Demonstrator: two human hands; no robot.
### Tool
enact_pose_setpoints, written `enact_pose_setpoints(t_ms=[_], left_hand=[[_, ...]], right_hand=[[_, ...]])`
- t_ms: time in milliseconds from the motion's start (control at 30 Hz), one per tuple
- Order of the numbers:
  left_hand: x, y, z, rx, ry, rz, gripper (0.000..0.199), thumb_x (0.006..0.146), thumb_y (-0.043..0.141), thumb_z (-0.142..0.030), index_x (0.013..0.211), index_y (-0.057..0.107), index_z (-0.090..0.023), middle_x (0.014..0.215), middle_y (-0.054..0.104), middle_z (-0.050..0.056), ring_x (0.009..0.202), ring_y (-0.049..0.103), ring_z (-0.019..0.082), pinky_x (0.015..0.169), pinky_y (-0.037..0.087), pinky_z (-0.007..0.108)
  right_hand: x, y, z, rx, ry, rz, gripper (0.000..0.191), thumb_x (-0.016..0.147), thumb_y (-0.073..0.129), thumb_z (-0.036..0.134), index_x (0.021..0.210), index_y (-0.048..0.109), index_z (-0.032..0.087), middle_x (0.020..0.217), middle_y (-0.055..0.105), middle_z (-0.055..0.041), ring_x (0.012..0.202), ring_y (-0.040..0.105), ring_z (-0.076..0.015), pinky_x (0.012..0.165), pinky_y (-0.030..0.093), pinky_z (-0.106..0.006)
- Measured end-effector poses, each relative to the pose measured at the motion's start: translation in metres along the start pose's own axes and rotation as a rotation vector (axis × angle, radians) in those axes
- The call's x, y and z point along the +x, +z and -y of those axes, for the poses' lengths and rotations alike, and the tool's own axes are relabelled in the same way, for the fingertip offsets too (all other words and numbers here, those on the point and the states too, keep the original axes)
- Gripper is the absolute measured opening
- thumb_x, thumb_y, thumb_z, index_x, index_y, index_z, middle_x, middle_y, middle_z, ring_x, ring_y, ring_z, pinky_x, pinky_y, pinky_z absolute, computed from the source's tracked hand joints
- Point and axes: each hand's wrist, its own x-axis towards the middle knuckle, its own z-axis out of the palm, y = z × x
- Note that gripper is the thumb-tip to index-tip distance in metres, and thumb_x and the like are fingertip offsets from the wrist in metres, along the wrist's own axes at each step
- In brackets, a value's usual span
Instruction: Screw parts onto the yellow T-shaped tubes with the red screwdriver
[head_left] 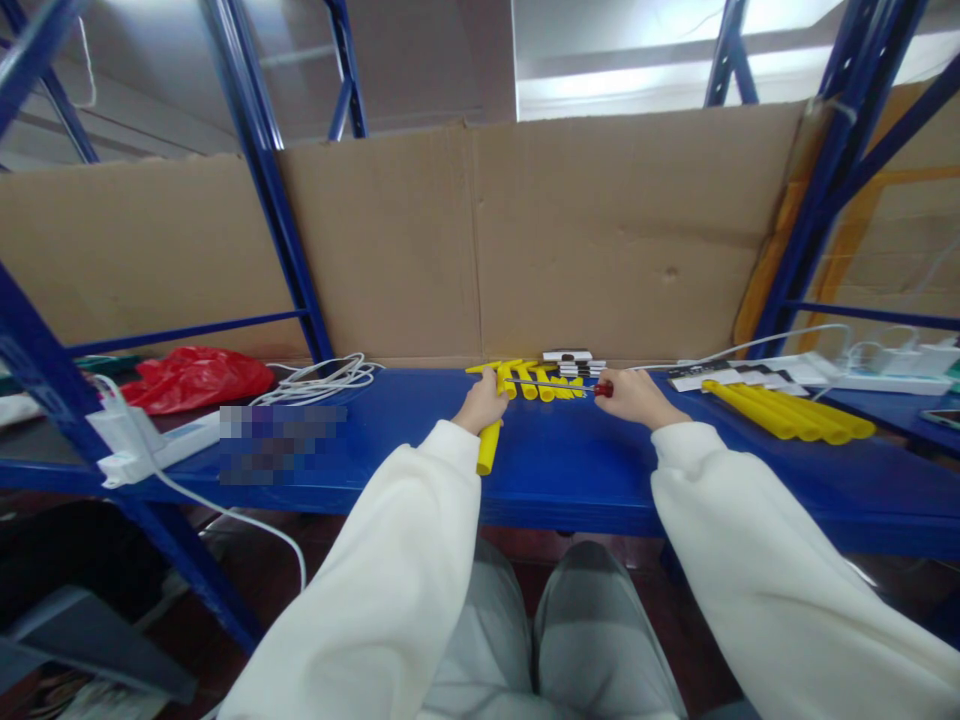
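My left hand (482, 402) is closed around a yellow tube (489, 448), whose lower end points toward me over the blue shelf. In my right hand (634, 397) is a screwdriver (602, 389) with a dark red handle. Its thin metal shaft runs left and its tip reaches the upper part of the tube by my left hand; whether it touches a screw there I cannot tell. Just behind the shaft lie several short yellow pieces (546, 388) in a row. A small stack of black-and-white packets (571, 362) sits behind them against the cardboard.
Several longer yellow tubes (787, 412) lie on the right beside flat black-and-white packages (739, 376). Left are a coiled white cable (330, 378), a red plastic bag (199, 380) and a white power strip (187, 437). A cardboard wall (600, 230) and blue posts (262, 180) enclose the shelf (577, 465).
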Motion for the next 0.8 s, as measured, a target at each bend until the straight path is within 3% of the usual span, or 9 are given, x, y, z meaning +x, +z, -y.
enact_pose_setpoints(t_ms=[233,433,600,800], left_hand=[[-0.003,-0.002,-0.004,0.023,0.012,0.012,0.019,0.092,0.053,-0.015,0.108,0.043,-0.019,0.114,0.069,0.017,0.055,0.068,0.015,0.051,0.054,0.025],[-0.004,-0.001,-0.003,0.045,0.054,0.005,0.019,0.091,0.052,-0.013,0.108,0.046,-0.019,0.102,0.071,0.012,0.054,0.067,0.015,0.055,0.056,0.027],[-0.004,0.000,-0.003,0.033,0.046,-0.015,0.022,0.089,0.055,-0.013,0.109,0.048,-0.019,0.104,0.071,0.011,0.059,0.069,0.016,0.058,0.057,0.027],[-0.003,-0.001,-0.003,0.039,0.038,-0.001,0.022,0.089,0.055,-0.012,0.109,0.047,-0.020,0.101,0.071,0.010,0.064,0.070,0.017,0.059,0.057,0.027]], right_hand=[[0.000,-0.001,-0.001,-0.062,-0.001,-0.056,0.018,0.085,0.053,0.021,0.098,0.066,0.020,0.093,0.076,-0.0117,0.084,0.068,-0.0264,0.070,0.037,-0.031],[-0.001,0.000,0.000,-0.056,0.031,0.055,0.025,0.088,0.052,0.021,0.110,0.065,0.016,0.097,0.075,-0.0164,0.088,0.069,-0.0286,0.071,0.038,-0.032],[0.002,0.007,-0.005,-0.018,-0.056,-0.020,0.023,0.086,0.048,0.018,0.100,0.066,0.016,0.104,0.073,-0.0148,0.099,0.066,-0.0279,0.083,0.038,-0.034],[0.003,0.007,-0.006,-0.047,-0.069,-0.088,0.020,0.084,0.051,0.022,0.095,0.067,0.015,0.103,0.071,-0.0168,0.095,0.065,-0.0284,0.082,0.039,-0.035]])
